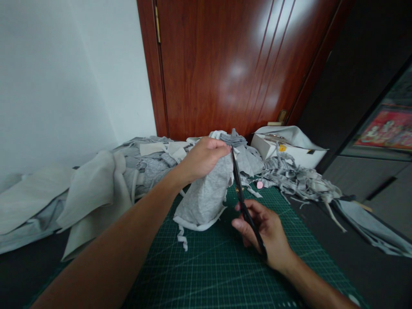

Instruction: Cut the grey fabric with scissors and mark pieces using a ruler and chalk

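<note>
- Fingers on the left hand (pixel 205 158) pinch the grey cloth (pixel 206 199) up top, over the green mat (pixel 199 274)
- Right hand (pixel 267 229) wraps its fingers round black scissors (pixel 242 199)
- Cloth's kinda heathered, pale trim, raggedy side

Dim corners, pale glare on door (pixel 231 68) — blurred right edge

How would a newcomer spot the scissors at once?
Find the red-brown door, then the green gridded mat in front of it. Over the mat, the right hand holds the scissors, pointing toward the grey cloth in the left hand. They're long, slim and black, unlike the pale fabric heaps around.
</note>
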Demonstrator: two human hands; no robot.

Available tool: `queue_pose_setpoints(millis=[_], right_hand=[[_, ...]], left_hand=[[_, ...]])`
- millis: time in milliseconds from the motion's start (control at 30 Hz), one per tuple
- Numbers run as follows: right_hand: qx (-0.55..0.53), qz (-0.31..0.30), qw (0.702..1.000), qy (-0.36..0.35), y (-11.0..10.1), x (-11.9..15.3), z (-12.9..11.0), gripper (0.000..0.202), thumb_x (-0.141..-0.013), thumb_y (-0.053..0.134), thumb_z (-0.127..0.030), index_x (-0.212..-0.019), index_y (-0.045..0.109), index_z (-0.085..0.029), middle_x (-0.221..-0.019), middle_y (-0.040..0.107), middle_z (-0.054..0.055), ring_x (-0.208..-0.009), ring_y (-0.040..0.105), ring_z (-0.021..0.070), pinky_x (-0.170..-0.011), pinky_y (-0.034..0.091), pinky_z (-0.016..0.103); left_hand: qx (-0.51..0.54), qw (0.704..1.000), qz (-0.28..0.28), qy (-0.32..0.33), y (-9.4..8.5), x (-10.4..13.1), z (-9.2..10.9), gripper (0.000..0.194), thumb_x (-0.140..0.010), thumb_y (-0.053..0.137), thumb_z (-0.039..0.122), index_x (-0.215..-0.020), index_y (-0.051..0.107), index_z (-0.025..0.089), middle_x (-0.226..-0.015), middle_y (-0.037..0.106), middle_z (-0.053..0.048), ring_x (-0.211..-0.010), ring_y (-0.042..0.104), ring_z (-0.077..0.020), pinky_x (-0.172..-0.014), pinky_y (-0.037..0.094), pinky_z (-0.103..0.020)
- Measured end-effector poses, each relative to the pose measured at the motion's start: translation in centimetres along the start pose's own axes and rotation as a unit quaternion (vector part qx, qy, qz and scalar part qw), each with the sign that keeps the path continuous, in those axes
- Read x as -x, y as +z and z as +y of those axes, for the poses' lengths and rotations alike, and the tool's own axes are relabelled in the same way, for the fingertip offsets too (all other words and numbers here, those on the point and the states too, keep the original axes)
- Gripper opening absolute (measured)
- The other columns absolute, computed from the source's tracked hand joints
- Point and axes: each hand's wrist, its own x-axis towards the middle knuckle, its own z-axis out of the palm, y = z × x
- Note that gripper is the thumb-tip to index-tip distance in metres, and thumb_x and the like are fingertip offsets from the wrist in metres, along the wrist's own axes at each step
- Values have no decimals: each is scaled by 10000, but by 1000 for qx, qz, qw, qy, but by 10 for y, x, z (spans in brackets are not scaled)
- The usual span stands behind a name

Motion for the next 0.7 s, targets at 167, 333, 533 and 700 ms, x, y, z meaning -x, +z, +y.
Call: queue_pose_setpoints(millis=[167,333,533,700], right_hand=[[-3,-3,1000,9,0,-1,-1,452,-733,929,-449,-970,633,-203,-553,544,-93,-391,460,83,-380,352,187],[5,-4,1000,22,1,0,-1,457,-741,921,-467,-972,628,-204,-508,538,-102,-366,457,83,-372,319,183],[22,18,999,27,-5,-6,1,483,-736,906,-508,-1000,631,-212,-551,559,-94,-383,460,98,-386,334,219],[259,16,966,16,-40,-25,-5,426,-791,860,-447,-1068,669,-184,-704,710,-5,-547,623,181,-496,411,282]], left_hand=[[6,1000,1,-2,0,0,0,313,-892,577,341,-621,592,186,-588,514,23,-562,461,-122,-545,329,-261],[6,1000,-4,-3,0,-1,-2,301,-891,583,334,-632,609,183,-602,545,17,-580,501,-128,-551,355,-255],[-12,1000,-7,1,-4,0,0,292,-906,578,327,-670,652,172,-632,597,6,-596,532,-132,-558,378,-249],[-5,1000,6,20,-19,0,4,286,-919,616,363,-733,699,162,-695,657,-8,-624,567,-129,-590,417,-241]])
